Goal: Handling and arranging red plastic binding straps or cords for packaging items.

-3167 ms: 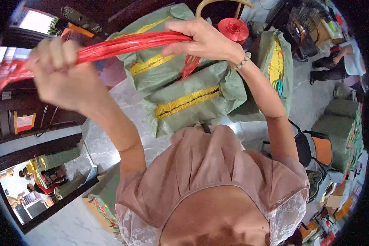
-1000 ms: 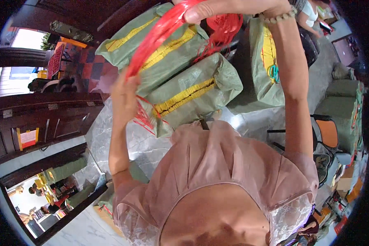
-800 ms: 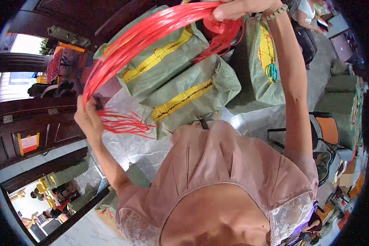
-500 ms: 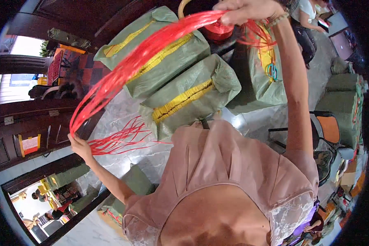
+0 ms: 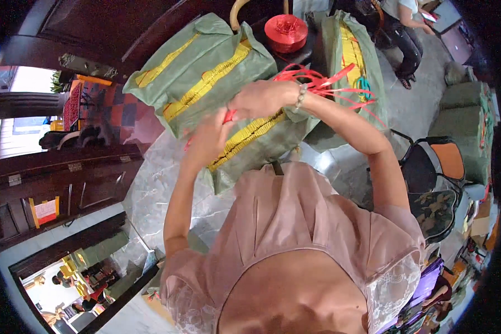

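Observation:
My left hand [image 5: 206,136], blurred by motion, is closed round a bundle of red plastic strips; a scrap of red shows beyond its far side. Close beside it, my right hand [image 5: 266,96] grips the same bundle of red plastic strips [image 5: 229,116], with a beaded bracelet at the wrist. Loose strip ends fan out past that wrist to the right. Most of the bundle is hidden by my fingers. Under and beyond both hands lie green wrapped bales [image 5: 175,67] with gathered yellow seams.
A red spool of plastic strip [image 5: 286,36] stands behind the bales. Teal-handled scissors [image 5: 364,87] rest on the right bale [image 5: 339,119]. Chairs [image 5: 445,158] and stacked green bales [image 5: 465,119] are at the right. Another person [image 5: 403,39] stands at the upper right.
Both hands have come together over the bales from wide apart. The long stretched bundle is now gathered between them, and the red spool shows fully.

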`<state>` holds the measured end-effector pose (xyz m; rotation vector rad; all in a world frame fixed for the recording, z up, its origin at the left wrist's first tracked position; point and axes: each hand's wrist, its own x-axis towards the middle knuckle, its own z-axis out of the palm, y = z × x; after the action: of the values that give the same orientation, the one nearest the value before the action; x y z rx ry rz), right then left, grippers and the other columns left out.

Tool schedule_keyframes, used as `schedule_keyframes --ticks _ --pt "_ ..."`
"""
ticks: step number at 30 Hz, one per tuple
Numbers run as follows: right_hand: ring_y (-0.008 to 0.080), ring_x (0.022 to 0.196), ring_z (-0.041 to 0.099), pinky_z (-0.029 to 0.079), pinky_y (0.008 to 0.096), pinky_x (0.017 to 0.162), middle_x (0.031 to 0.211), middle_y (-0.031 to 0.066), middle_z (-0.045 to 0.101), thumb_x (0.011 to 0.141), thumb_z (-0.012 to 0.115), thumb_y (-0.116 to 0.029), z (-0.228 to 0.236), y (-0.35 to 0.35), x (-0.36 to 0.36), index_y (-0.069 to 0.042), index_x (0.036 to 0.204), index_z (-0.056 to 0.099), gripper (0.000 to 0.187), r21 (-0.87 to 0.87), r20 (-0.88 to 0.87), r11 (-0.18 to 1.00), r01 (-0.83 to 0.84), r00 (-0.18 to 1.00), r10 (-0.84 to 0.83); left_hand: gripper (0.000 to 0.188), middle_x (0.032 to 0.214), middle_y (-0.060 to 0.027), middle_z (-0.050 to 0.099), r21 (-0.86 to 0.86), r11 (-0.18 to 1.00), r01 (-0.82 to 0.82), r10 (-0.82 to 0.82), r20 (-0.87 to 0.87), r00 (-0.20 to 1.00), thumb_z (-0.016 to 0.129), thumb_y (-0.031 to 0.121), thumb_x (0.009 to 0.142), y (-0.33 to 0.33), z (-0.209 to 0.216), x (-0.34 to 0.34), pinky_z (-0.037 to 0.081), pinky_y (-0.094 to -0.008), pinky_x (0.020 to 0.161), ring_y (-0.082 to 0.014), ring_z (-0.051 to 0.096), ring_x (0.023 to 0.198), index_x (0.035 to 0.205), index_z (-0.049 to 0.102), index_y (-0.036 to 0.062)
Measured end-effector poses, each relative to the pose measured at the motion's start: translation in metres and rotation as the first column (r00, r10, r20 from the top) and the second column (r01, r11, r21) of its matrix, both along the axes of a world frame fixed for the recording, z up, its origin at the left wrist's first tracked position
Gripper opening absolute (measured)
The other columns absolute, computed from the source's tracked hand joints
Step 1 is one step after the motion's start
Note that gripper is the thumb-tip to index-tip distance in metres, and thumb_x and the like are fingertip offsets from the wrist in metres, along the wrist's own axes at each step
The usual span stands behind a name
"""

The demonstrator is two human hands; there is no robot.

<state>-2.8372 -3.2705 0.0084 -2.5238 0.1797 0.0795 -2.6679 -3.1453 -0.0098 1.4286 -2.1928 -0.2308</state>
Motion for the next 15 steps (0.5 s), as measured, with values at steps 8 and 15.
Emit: schedule_keyframes --ticks 8,15 --pt "0.0135 0.069 0.047 0.041 0.0333 0.063 0.073 0.0085 0.054 0.090 0.049 -0.031 -0.051 -0.069 -0.081 0.004 0.096 0.051 0.035 0.456 -0.128 0.890 -0.016 0.988 0.084 0.016 0.067 -0.0232 0.054 0.353 0.888 -0.295 0.221 0.236 0.946 0.047 0.013 0.085 0.045 -0.066 0.047 0.041 -0.0472 0.057 -0.0385 0.056 0.069 0.096 0.044 0.0020" --pt "0.0190 0.057 0.048 0.040 0.0357 0.055 0.061 0.0064 0.053 0.086 0.048 -0.037 -0.082 -0.085 -0.128 0.002 0.080 0.052 0.040 0.206 -0.112 0.969 0.135 0.987 -0.114 0.022 0.082 -0.0240 0.056 0.459 0.835 -0.304 0.241 0.192 0.951 0.049 0.019 0.084 0.080 -0.104 0.089 0.043 -0.0470 0.061 -0.0411 0.055 0.075 0.098 0.044 0.0024"
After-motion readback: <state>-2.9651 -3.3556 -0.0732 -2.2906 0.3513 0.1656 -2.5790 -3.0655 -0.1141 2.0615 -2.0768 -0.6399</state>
